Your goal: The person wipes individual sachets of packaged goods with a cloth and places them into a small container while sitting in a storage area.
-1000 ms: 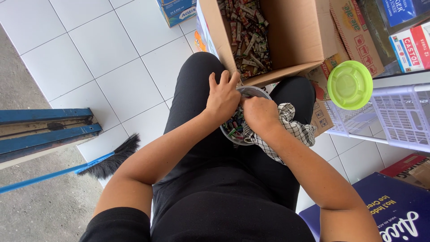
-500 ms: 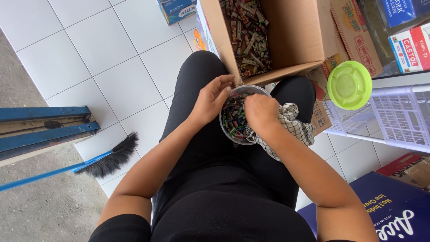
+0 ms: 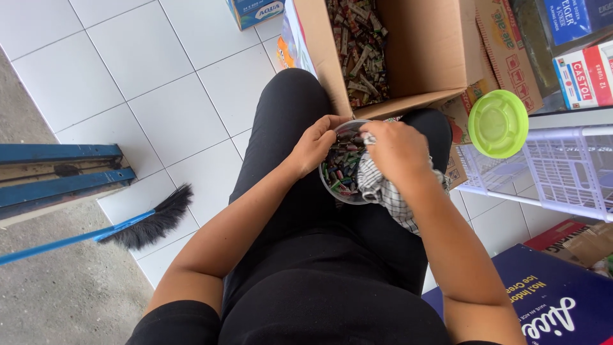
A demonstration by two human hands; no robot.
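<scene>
- White tiled floor (image 3: 159, 83) fills the upper left of the view; a patch of rough grey concrete lies at the lower left.
- The person sits in black clothes, with a round clear container (image 3: 341, 171) resting on the lap between both hands.
- An open cardboard box (image 3: 434, 51) stands just past the knees, touching the container's far rim; a heap of small wrapped sweets (image 3: 357, 51) lies inside it.
- A blue wooden frame (image 3: 60, 176) lies at the left edge, and a blue-handled broom with black bristles (image 3: 150, 220) lies just below it.
- A white wire-mesh basket (image 3: 562, 169) sits at the right, with a green round lid (image 3: 497, 123) at its upper corner.
- The right hand (image 3: 399, 150) grasps a checked cloth (image 3: 383, 191), fingers clenched on it at the container's right rim.
- The left hand (image 3: 316, 144) holds the container's left rim, fingers curled over the edge.
- The container is filled with small wrapped sweets, like those in the box.
</scene>
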